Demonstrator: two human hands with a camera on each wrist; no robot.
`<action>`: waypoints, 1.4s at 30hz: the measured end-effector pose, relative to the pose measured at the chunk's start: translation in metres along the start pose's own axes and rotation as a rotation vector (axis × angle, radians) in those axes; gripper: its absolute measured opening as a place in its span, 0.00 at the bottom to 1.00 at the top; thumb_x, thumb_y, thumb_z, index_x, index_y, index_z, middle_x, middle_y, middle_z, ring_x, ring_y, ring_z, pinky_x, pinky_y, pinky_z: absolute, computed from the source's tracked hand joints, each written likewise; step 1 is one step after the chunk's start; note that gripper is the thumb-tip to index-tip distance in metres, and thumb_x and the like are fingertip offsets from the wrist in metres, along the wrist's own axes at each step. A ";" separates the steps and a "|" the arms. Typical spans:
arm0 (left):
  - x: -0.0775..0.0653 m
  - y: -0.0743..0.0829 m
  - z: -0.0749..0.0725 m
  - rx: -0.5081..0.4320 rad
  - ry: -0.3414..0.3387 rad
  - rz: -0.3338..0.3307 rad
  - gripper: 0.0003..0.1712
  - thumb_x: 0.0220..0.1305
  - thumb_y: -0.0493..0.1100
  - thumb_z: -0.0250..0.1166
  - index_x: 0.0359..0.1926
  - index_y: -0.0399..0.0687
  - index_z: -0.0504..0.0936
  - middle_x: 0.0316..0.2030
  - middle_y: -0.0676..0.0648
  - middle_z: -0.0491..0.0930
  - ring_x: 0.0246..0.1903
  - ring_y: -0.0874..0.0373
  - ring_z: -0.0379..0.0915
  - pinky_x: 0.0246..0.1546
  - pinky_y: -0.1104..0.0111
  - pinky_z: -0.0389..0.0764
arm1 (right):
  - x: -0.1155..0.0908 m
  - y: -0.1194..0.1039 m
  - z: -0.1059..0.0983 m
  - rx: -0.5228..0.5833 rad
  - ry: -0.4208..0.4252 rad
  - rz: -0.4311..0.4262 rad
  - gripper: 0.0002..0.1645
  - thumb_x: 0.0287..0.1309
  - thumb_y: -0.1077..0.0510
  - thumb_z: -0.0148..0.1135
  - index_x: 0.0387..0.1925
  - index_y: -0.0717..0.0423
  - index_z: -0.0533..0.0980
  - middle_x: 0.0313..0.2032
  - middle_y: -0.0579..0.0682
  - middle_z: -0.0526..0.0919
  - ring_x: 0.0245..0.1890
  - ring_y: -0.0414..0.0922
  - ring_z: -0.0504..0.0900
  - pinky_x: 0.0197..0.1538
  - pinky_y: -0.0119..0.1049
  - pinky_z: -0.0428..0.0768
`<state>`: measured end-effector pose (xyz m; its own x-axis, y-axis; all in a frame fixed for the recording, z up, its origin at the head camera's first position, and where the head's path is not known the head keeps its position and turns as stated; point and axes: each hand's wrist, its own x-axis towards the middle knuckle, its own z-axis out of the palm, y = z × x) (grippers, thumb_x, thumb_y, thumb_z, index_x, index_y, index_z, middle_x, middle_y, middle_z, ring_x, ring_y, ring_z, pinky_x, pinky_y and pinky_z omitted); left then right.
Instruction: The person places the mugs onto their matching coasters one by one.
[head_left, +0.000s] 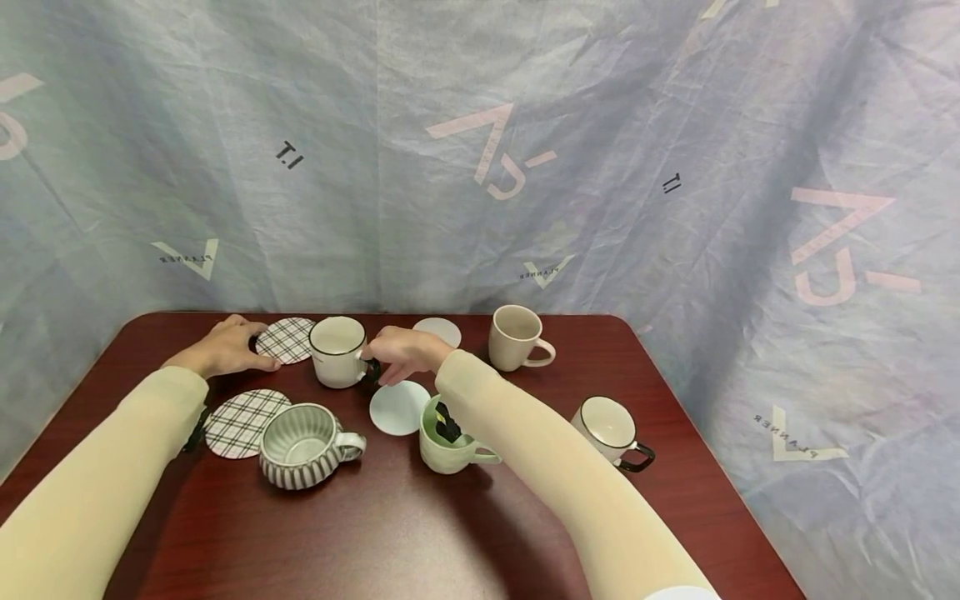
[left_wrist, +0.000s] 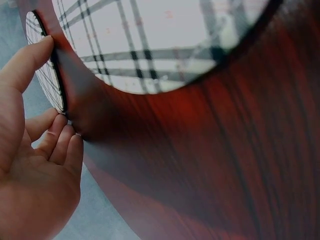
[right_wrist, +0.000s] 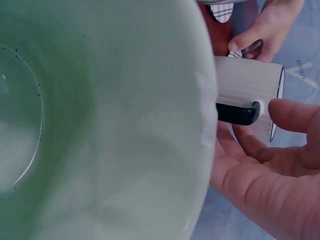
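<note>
Working mid-step, by the look of it: left hand point(head_left: 227, 348) is gripping the far-left plaid coaster point(head_left: 283, 340) at its edge, thumb on one side, fingers on another. White mug point(head_left: 337, 360) with a black handle point(right_wrist: 237, 114) is standing just right of that coaster, far side of the table point(head_left: 360, 533); right hand point(head_left: 407, 348) is crowding the handle, but whether it is gripping, cannot tell. Done so far: no cup is visibly sitting centred on a coaster. Left, judging from this: finishing with mug and coaster, freeing both hands. Ribbed cup point(head_left: 296, 468) is covering part of the near plaid coaster point(head_left: 238, 421); right sleeve point(head_left: 555, 458) is hiding part of the green cup point(head_left: 441, 457), whose wall is blocking some fingers in the right wrist view.
</note>
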<state>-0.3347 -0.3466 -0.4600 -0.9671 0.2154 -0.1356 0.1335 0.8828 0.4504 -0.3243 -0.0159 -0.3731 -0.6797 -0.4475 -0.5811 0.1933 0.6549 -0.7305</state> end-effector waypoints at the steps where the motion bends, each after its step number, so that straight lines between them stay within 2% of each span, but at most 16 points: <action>1: 0.000 0.000 0.000 -0.001 -0.002 -0.002 0.57 0.63 0.56 0.76 0.74 0.18 0.61 0.65 0.19 0.57 0.65 0.21 0.53 0.65 0.29 0.62 | 0.001 0.000 0.000 0.006 0.000 -0.001 0.34 0.81 0.54 0.53 0.80 0.61 0.60 0.79 0.61 0.62 0.65 0.63 0.81 0.68 0.51 0.79; 4: 0.000 0.000 -0.001 0.000 -0.005 -0.005 0.57 0.63 0.56 0.75 0.75 0.19 0.60 0.65 0.19 0.56 0.65 0.21 0.53 0.65 0.28 0.62 | 0.001 0.001 0.001 0.012 -0.008 -0.010 0.30 0.82 0.55 0.51 0.75 0.68 0.66 0.76 0.63 0.66 0.65 0.64 0.80 0.68 0.52 0.79; 7: -0.001 0.001 -0.002 -0.002 -0.004 -0.003 0.57 0.63 0.56 0.75 0.74 0.19 0.60 0.65 0.19 0.56 0.65 0.21 0.54 0.65 0.28 0.62 | 0.001 0.002 0.002 -0.008 -0.023 -0.038 0.26 0.81 0.57 0.49 0.64 0.77 0.72 0.70 0.67 0.71 0.65 0.65 0.80 0.68 0.53 0.78; 11: -0.003 0.003 -0.002 -0.011 -0.001 -0.001 0.56 0.63 0.55 0.76 0.74 0.19 0.61 0.64 0.20 0.58 0.64 0.21 0.54 0.65 0.29 0.62 | 0.002 0.003 0.004 -0.024 -0.029 -0.058 0.24 0.78 0.60 0.49 0.56 0.81 0.75 0.65 0.69 0.75 0.62 0.66 0.82 0.67 0.54 0.80; 22: -0.005 0.003 -0.001 -0.028 0.002 -0.003 0.56 0.63 0.55 0.76 0.74 0.20 0.61 0.64 0.20 0.57 0.64 0.23 0.54 0.65 0.30 0.63 | 0.006 0.004 0.009 -0.001 -0.008 -0.047 0.21 0.80 0.60 0.52 0.58 0.77 0.76 0.61 0.71 0.80 0.60 0.65 0.84 0.65 0.52 0.81; 26: -0.005 0.003 -0.001 -0.030 0.002 -0.004 0.56 0.63 0.55 0.76 0.75 0.20 0.61 0.64 0.21 0.57 0.65 0.23 0.54 0.65 0.30 0.63 | 0.007 0.006 0.009 -0.006 0.009 -0.064 0.20 0.80 0.59 0.53 0.55 0.75 0.78 0.51 0.66 0.84 0.58 0.64 0.85 0.63 0.52 0.82; 30: -0.004 0.003 -0.001 -0.024 -0.003 -0.002 0.55 0.64 0.54 0.75 0.75 0.20 0.60 0.64 0.20 0.57 0.65 0.22 0.53 0.64 0.29 0.63 | 0.007 0.006 0.009 -0.008 0.014 -0.074 0.17 0.80 0.59 0.53 0.48 0.74 0.79 0.41 0.60 0.83 0.57 0.64 0.85 0.63 0.52 0.82; 33: -0.005 0.003 -0.001 -0.030 -0.006 -0.003 0.55 0.64 0.54 0.75 0.75 0.20 0.60 0.64 0.20 0.56 0.65 0.22 0.53 0.64 0.29 0.63 | 0.006 0.006 0.009 -0.014 0.008 -0.079 0.17 0.80 0.60 0.53 0.46 0.74 0.79 0.42 0.60 0.82 0.58 0.65 0.85 0.64 0.53 0.82; 37: -0.006 0.004 0.000 -0.032 -0.003 -0.005 0.56 0.64 0.55 0.76 0.75 0.20 0.60 0.64 0.21 0.57 0.65 0.23 0.53 0.64 0.29 0.63 | 0.006 0.007 0.007 -0.028 0.007 -0.096 0.19 0.80 0.60 0.52 0.52 0.77 0.79 0.48 0.65 0.83 0.58 0.65 0.85 0.64 0.53 0.82; 42: -0.004 0.003 0.001 -0.032 0.007 -0.003 0.55 0.63 0.54 0.75 0.75 0.20 0.61 0.64 0.21 0.57 0.65 0.23 0.53 0.64 0.29 0.62 | 0.007 0.008 0.006 -0.051 0.030 -0.128 0.20 0.82 0.60 0.51 0.54 0.75 0.79 0.43 0.60 0.83 0.55 0.63 0.86 0.61 0.50 0.84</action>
<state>-0.3305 -0.3444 -0.4588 -0.9690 0.2094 -0.1312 0.1232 0.8696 0.4781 -0.3238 -0.0170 -0.3856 -0.7176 -0.5115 -0.4728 0.0678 0.6243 -0.7783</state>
